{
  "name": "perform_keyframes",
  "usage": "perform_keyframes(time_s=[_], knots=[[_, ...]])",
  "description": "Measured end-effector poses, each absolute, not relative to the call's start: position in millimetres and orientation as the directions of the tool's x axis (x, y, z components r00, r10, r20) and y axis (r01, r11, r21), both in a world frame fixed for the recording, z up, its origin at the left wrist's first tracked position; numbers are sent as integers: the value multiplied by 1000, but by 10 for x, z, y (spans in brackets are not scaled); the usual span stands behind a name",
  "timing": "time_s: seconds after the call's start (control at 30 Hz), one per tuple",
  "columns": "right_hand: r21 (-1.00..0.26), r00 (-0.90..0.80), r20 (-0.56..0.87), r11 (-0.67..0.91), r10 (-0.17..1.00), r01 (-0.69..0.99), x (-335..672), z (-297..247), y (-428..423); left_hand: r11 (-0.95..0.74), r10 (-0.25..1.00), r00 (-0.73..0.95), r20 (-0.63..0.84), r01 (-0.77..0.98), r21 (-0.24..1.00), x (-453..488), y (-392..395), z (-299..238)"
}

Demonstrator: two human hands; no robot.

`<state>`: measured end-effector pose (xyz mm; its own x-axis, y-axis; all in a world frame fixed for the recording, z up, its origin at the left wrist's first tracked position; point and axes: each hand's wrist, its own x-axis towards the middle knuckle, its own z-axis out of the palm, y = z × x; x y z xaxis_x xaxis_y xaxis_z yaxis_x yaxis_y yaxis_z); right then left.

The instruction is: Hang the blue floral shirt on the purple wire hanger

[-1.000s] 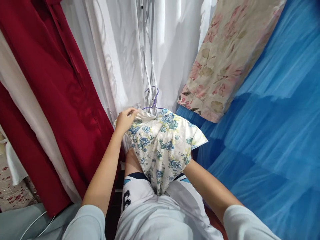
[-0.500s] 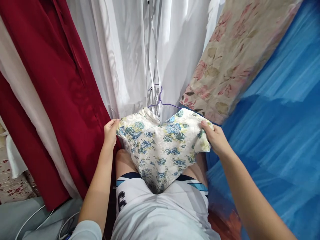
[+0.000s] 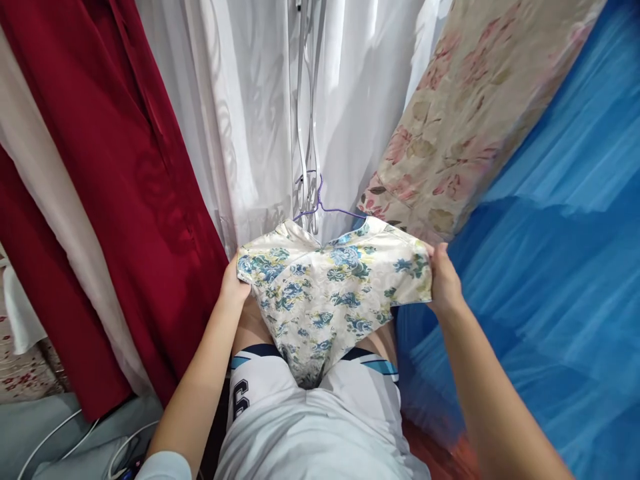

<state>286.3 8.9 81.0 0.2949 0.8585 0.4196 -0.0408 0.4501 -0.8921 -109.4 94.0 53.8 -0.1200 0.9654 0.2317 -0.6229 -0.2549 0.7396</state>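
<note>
Holding the short-sleeved blue-floral blouse (image 3: 323, 283) in front of the white shorts (image 3: 270, 390), by one sleeve in the left hand (image 3: 234, 285) and the other in the right hand (image 3: 447, 280), set wide apart, likely to keep its shoulders spread on the purple wire hanger (image 3: 320, 203)

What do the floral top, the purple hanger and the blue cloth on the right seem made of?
Top: woven cloth, perhaps cotton, faintly shiny, with soft creases. Hanger: probably smooth plastic-coated wire, being thin and evenly purple. Blue cloth: likely tulle, matte, as its layers look gauzy.
</note>
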Motion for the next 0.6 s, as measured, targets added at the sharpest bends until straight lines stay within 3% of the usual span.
perform_keyframes(time_s=[0.1, 0.23, 0.37, 0.47, 0.53, 0.6], knots=[[-885, 275, 440, 465, 855, -31, 2805, 1056, -10, -294, 955, -236, 181, -665, 686, -1097, 876, 626], [-879, 344, 413, 468, 843, -91, 2758, 1321, -75, -328, 945, -239, 225, -687, 649, -1108, 808, 1003], [-811, 520, 400, 556, 755, -182, 2727, 1291, -198, -487, 869, -250, 427, -586, 648, -1012, 648, 1363], [-727, 693, 452, 682, 562, -78, 2618, 1085, -446, -765, 644, -256, 721, -182, 618, -892, 439, 1389], [-674, 754, 533, 731, 383, 105, 2479, 938, -691, -841, 445, -190, 875, 248, 481, -804, 345, 1288], [-636, 706, 648, 714, 288, 293, 2298, 842, -967, -806, 343, -14, 939, 510, 301, -717, 342, 1138]])
